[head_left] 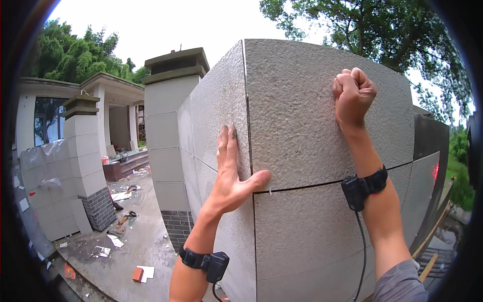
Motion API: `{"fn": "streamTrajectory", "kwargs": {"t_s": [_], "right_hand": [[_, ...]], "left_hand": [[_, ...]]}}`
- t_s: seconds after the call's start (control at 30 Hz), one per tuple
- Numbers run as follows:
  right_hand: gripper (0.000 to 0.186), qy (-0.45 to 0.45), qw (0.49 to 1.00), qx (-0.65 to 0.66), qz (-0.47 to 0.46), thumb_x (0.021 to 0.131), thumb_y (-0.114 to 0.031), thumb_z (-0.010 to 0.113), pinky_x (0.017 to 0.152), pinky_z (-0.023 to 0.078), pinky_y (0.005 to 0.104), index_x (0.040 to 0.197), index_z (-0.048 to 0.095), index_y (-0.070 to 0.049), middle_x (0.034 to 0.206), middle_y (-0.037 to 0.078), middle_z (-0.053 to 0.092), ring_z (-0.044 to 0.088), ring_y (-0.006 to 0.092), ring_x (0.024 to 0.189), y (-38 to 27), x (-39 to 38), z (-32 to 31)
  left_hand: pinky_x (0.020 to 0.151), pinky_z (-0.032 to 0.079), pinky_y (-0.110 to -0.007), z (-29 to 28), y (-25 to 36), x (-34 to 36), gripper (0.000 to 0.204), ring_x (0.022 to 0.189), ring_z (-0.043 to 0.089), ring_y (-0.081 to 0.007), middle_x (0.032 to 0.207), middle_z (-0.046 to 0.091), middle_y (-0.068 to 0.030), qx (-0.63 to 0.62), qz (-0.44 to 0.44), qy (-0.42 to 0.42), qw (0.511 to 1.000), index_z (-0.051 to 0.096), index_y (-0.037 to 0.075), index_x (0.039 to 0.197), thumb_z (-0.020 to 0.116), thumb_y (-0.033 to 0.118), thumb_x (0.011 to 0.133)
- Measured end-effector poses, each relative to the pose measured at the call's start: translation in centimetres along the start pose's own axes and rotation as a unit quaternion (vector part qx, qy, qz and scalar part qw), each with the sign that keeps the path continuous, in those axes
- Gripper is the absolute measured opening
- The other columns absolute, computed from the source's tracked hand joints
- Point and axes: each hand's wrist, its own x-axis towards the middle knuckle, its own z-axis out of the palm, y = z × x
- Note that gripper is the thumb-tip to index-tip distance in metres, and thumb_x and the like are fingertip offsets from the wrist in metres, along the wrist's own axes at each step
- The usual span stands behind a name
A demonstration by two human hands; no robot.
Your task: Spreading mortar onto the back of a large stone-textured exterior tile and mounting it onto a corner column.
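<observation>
A large grey stone slab [297, 116] forms the upper front face of a wall corner, with another slab [307, 231] below it across a dark joint. My right hand [354, 95] is closed in a fist against the upper slab, nothing visible in it. Around the corner edge lies my left hand [231, 176]: its fingers stretch flat along the side slab [214, 105], and the thumb presses the front face just above the joint. A tiny white piece [270, 192] sticks out of that joint below the thumb. Both forearms wear black strapped devices with cables.
Behind on the left stand a tiled pillar [168, 146] with a dark cap and a shorter pillar [88, 151]. Scraps and a red brick [138, 274] litter the concrete ground [151, 241]. At right, wooden boards [428, 267] lie beside the wall, near greenery.
</observation>
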Motion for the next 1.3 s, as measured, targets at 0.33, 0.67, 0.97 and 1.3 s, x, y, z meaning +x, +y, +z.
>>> {"fn": "streamTrajectory", "kwargs": {"t_s": [0.33, 0.67, 0.97, 1.3], "right_hand": [[0.037, -0.15, 0.98, 0.128, -0.032, 0.082, 0.016, 0.047, 0.046, 0.019, 0.028, 0.064, 0.031, -0.011, 0.06, -0.002, 0.036, 0.026, 0.005, 0.054, -9.2, -9.0, 1.6], [0.043, -0.171, 0.985, -0.033, -0.014, 0.075, 0.016, 0.056, 0.043, 0.017, 0.0252, 0.059, 0.026, -0.01, 0.054, -0.006, 0.031, 0.025, 0.0012, 0.051, -2.8, -11.1, 0.4], [0.043, -0.163, 0.984, -0.06, -0.035, 0.072, 0.016, 0.057, 0.044, 0.017, 0.026, 0.058, 0.026, -0.01, 0.053, -0.005, 0.029, 0.024, 0.0019, 0.05, -3.5, -10.9, 0.2], [0.041, -0.178, 0.984, -0.019, -0.025, 0.072, 0.016, 0.056, 0.042, 0.018, 0.0262, 0.058, 0.027, -0.009, 0.053, -0.004, 0.03, 0.026, 0.0022, 0.048, -3.7, -11.1, -0.2]], "left_hand": [[0.128, 0.005, -0.048, -1.9, -1.6, -2.4, 0.145, 0.16, -0.001, -0.0362, 0.171, 0.001, -0.0254, -0.04, -0.028, -0.065, 0.997, 0.0, -0.001, 0.164, 0.084, 0.065, 0.066], [0.128, 0.01, -0.048, -1.7, -1.4, -1.1, 0.138, 0.159, 0.007, -0.0387, 0.169, 0.007, -0.0288, -0.064, -0.006, -0.06, 0.996, 0.008, -0.004, 0.163, 0.084, 0.064, 0.069], [0.125, 0.02, -0.052, 0.9, 3.6, 4.9, 0.133, 0.151, 0.023, -0.0456, 0.159, 0.024, -0.0335, 0.017, 0.018, 0.049, 0.999, 0.019, -0.009, 0.158, 0.09, 0.058, 0.068], [0.123, 0.027, -0.048, 0.9, 3.9, 5.0, 0.127, 0.145, 0.032, -0.0403, 0.152, 0.035, -0.0277, 0.023, 0.057, 0.065, 0.996, 0.024, -0.008, 0.156, 0.092, 0.052, 0.068]]}}
